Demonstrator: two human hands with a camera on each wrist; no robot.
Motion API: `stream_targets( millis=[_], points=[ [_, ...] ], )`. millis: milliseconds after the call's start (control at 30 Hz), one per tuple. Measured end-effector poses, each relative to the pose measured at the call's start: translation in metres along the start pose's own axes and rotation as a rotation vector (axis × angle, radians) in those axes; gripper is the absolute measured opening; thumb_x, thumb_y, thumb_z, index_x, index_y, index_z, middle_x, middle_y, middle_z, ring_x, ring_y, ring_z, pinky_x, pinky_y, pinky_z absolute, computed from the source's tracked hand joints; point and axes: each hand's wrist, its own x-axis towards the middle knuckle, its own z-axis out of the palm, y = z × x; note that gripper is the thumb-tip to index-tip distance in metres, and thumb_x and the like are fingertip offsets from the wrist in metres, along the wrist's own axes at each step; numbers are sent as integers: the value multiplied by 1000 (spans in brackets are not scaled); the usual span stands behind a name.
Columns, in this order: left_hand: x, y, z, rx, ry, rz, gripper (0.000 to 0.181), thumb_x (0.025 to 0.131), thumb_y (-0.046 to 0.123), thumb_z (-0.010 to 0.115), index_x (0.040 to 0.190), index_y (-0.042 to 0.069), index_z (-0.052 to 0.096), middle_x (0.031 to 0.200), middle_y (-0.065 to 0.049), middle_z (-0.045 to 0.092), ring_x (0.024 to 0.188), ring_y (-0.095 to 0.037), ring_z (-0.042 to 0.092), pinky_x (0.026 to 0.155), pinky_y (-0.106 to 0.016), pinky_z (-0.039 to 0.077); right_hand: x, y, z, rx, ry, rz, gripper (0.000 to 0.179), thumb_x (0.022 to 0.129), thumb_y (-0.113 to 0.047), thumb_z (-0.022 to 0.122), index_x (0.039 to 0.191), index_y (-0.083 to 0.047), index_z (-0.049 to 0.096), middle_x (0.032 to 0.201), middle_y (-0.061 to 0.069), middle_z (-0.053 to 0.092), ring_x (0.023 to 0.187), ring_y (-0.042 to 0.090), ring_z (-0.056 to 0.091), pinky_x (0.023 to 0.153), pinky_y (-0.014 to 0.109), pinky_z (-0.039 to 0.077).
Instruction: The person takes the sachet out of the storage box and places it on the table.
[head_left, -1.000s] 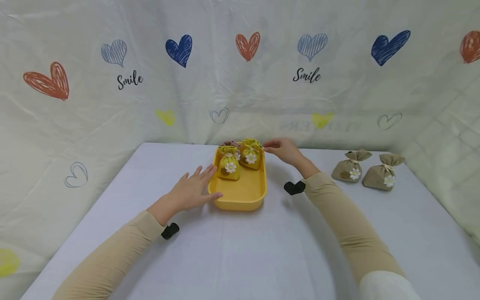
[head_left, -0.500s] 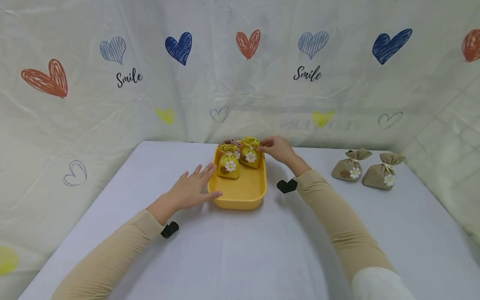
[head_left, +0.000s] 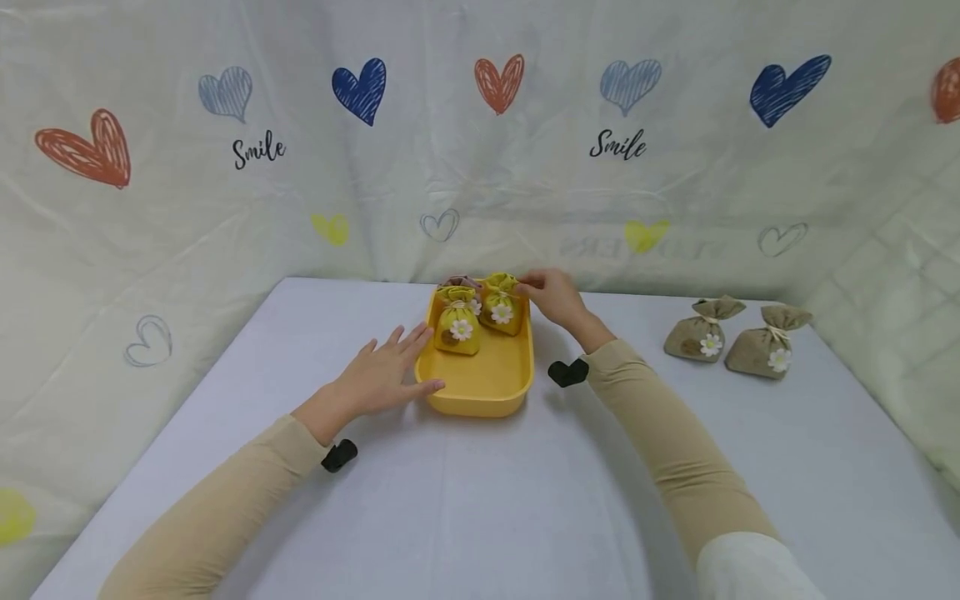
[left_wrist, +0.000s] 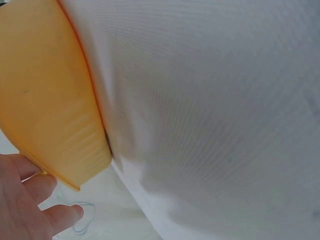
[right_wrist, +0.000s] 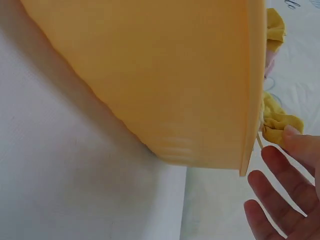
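Note:
A yellow tray [head_left: 480, 406] holds two yellow drawstring bags with white flowers. My right hand [head_left: 558, 298] pinches the gathered top of the right-hand yellow bag [head_left: 501, 292] between thumb and index finger, over the tray's far right edge. In the right wrist view, the other fingers [right_wrist: 262, 187] of that hand are spread beside the rim. The second yellow bag [head_left: 456, 346] stands to its left, partly covering a pinkish bag [head_left: 459, 282]. My left hand [head_left: 375, 379], fingers spread and nearly straight, rests against the tray's left rim; its fingertips [left_wrist: 47, 187] show there.
Two brown drawstring bags [head_left: 695, 337] with white flowers stand at the right of the white table [head_left: 480, 500]. Behind the table hangs a pale sheet [head_left: 540, 183] printed with hearts. A black strap piece [head_left: 567, 372] hangs by the right wrist.
My right hand has moved slightly left, from the tray's edge onto the top of the right-hand yellow bag. My left hand has stayed at the rim.

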Motion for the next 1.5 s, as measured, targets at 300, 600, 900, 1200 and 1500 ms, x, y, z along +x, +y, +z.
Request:
stream_targets(
  millis=[300,600,900,1200,1500],
  points=[
    [1,1,-1,-1,-1,3,98,97,72,48,166,12,14,171,-5,11,155,-40,11,117,-70,14,1,0,4,12,56,-37,29,106,-17,60,127,0,71,123,18,70,110,33,66,93,46,55],
    [4,1,-3,9,-9,5,99,96,73,48,166,12,14,171,-6,11,155,-40,11,117,-69,14,-1,-4,-5,84,55,-55,30,106,-15,60,129,2,69,121,20,71,109,34,67,95,47,54],
    [5,1,-4,15,-10,-4,97,97,70,50,166,12,13,172,-5,10,155,-39,9,116,-70,14,1,-14,-7,207,61,-87,31,106,-13,59,130,4,68,121,23,70,107,35,70,92,45,57],
    [4,1,-2,12,-5,1,97,97,71,49,166,12,14,171,-5,11,155,-40,11,116,-70,14,-3,-24,-10,297,64,-60,33,106,-14,59,132,6,66,120,26,69,107,38,70,92,43,57],
    [4,0,-1,5,-5,0,98,97,71,51,166,11,14,172,-5,11,155,-40,11,117,-70,14,-8,-29,-17,343,73,-58,33,105,-13,60,132,6,66,121,26,68,107,39,70,88,41,58]
  ],
)
